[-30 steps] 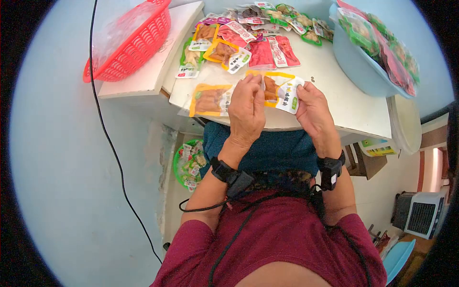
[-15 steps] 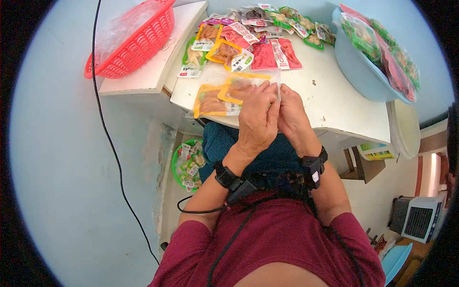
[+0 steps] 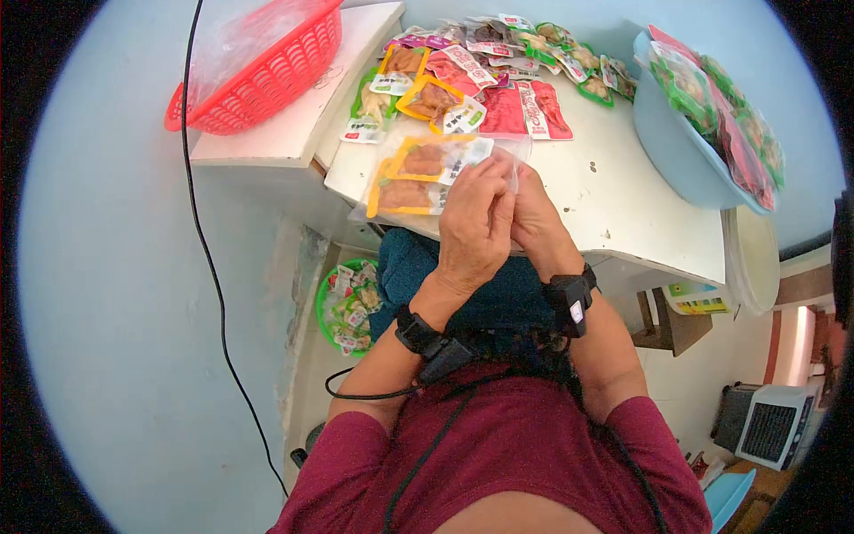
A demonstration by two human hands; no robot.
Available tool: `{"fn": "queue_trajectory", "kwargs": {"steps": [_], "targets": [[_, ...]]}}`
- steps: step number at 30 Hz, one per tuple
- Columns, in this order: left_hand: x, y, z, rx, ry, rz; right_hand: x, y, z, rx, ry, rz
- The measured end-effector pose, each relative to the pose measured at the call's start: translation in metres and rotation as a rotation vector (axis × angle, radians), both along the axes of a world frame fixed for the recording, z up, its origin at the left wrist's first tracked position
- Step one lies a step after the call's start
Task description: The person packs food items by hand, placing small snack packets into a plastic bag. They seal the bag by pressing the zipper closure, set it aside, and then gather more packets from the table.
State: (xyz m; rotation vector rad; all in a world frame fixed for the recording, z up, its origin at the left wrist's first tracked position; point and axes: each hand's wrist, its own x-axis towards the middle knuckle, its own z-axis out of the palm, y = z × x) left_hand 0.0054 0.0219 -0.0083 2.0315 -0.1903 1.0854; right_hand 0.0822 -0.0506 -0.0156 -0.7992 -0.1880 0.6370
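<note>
Both hands meet at the right end of a clear plastic bag (image 3: 505, 149) near the table's front edge. Inside the bag lie two yellow-edged food packets, an upper one (image 3: 422, 160) and a lower one (image 3: 403, 194). My left hand (image 3: 476, 218) has its fingers closed on the bag's end. My right hand (image 3: 535, 212) pinches the same end from the right side, its fingertips partly hidden. Just behind the bag are another yellow packet (image 3: 433, 100), a green-edged packet (image 3: 372, 107) and red packets (image 3: 544, 111).
A red basket (image 3: 267, 80) with clear bags stands at the back left. A blue tub (image 3: 667, 133) of packets is at the right of the white table (image 3: 649, 214). Several packets (image 3: 489, 36) are piled at the back. On the floor is a green basket (image 3: 322, 307). A black cable (image 3: 213, 276) hangs at left.
The two yellow packets now lie more neatly one above the other in the bag, with the upper one further left. The hands stay at the bag's end. The view has shifted slightly.
</note>
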Motion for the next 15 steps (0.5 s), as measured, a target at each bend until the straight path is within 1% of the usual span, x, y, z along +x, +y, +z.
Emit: {"fn": "queue_trajectory", "kwargs": {"steps": [3, 6, 8, 9, 11, 14, 15], "targets": [[-0.002, 0.004, -0.003, 0.015, 0.013, 0.007, -0.002, 0.004, -0.001, -0.089, -0.093, -0.076], [-0.007, 0.011, -0.002, 0.065, 0.025, 0.046, -0.003, 0.009, 0.0, -0.176, -0.061, -0.138], [-0.011, 0.017, 0.0, 0.088, 0.033, 0.083, -0.002, 0.013, -0.006, -0.224, -0.1, -0.196], [-0.011, 0.02, -0.002, 0.059, 0.068, 0.105, -0.001, 0.014, -0.008, -0.248, -0.121, -0.224], [-0.01, 0.027, -0.011, 0.001, 0.14, 0.149, -0.001, 0.018, -0.009, -0.293, -0.144, -0.241], [-0.009, 0.034, -0.024, 0.03, 0.168, 0.21, -0.003, 0.021, -0.003, -0.337, -0.12, -0.26], [-0.009, 0.035, -0.026, 0.092, 0.144, 0.221, -0.003, 0.021, 0.0, -0.347, -0.101, -0.265]]}}
